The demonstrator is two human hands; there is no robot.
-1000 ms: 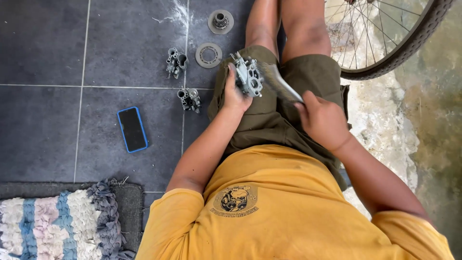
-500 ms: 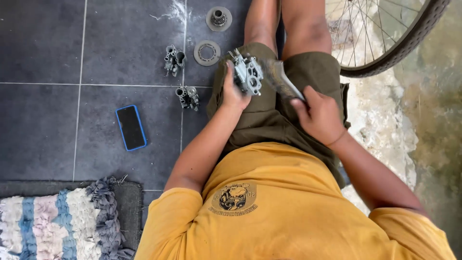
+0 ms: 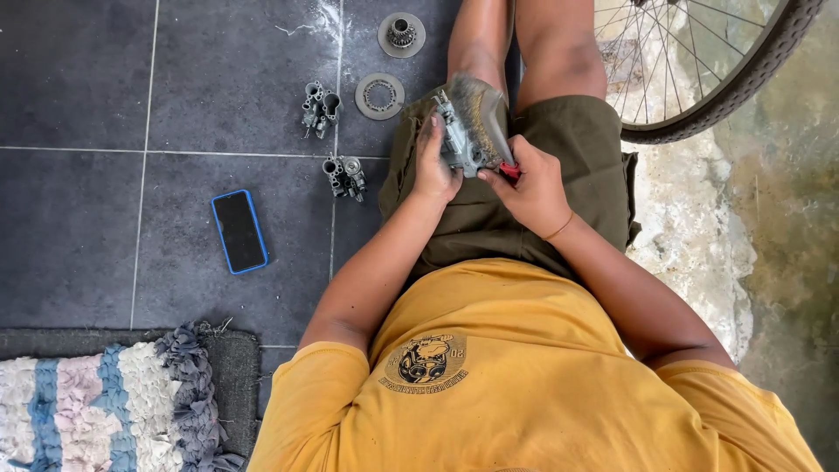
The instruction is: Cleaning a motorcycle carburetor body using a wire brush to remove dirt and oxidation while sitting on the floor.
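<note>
right hand (image 3: 530, 188) has moved onto the upright metal part (image 3: 461, 135).

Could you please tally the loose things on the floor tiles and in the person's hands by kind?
Grey metal engine parts: 3, two on the tiles, one in the left hand at
Round metal discs: 2
Blue-cased phone: 1
Red-handled tool in the right hand: 1
Total: 7

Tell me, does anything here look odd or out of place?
A blue-cased phone lies askew on the dark floor tiles beside loose metal parts, and white scuff marks streak the tile near the top. Nothing looks spilled.
</note>
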